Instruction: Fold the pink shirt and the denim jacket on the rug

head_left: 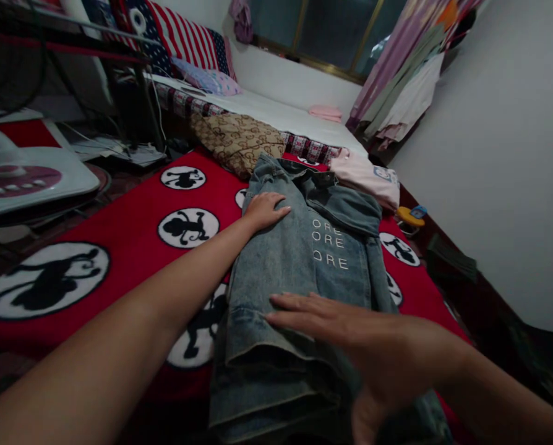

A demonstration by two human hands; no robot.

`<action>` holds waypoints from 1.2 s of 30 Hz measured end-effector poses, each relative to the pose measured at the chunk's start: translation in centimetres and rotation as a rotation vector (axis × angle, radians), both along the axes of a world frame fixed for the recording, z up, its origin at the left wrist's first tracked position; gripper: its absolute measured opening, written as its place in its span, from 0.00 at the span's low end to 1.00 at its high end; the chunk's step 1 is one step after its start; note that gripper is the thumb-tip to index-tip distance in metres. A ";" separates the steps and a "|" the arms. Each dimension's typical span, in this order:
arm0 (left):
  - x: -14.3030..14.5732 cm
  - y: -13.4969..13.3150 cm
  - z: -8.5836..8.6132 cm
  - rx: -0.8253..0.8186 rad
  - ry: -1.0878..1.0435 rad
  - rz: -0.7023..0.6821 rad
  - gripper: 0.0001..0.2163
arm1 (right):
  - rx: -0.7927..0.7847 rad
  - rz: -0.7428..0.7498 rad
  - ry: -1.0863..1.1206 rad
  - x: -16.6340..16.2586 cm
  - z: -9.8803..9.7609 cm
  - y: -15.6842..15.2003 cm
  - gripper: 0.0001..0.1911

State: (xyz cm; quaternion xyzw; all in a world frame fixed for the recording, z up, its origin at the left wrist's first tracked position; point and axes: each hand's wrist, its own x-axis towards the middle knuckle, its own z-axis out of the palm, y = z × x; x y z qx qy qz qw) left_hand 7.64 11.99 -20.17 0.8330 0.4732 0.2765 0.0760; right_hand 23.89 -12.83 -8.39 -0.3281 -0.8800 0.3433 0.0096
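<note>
Seen from the head camera, looking down over a bed.

A blue jean jacket (304, 272), lying flat on a red blanket (132, 222) with black monkey shapes in white circles. Folded in on itself, sleeves tucked, collar at the far end. White letters "ORE" printed three times on the cloth.

Left hand (265, 209) stretched far out, resting flat on the jacket's far left part, near the collar. Fingers straight and spread a little, palm down. Not gripping, just pressing on the cloth.

Right hand (351, 327) close to the camera, lying flat on the near part of the jacket. Fingers long and straight, pointing left. Open, nothing held inside. Thick folds of jean cloth stacked up just under and in front of it.

Past the collar, a brown patterned cloth (239, 139) bunched up, touching the jacket's top edge. A pink shirt (364, 176) folded just beside the collar on the right. A small yellow thing (410, 216) by the blanket's right edge, near the white wall (503, 154).

On the left, a white fan base (26, 176) with buttons. Farther back, a striped pillow (188, 40), a window (323, 31), and clothes hanging (406, 80) in the corner.
</note>
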 end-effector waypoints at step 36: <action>-2.1 5.4 0.3 -0.138 -0.218 0.415 0.33 | 0.738 -1.264 -0.026 14.0 -13.1 12.5 0.37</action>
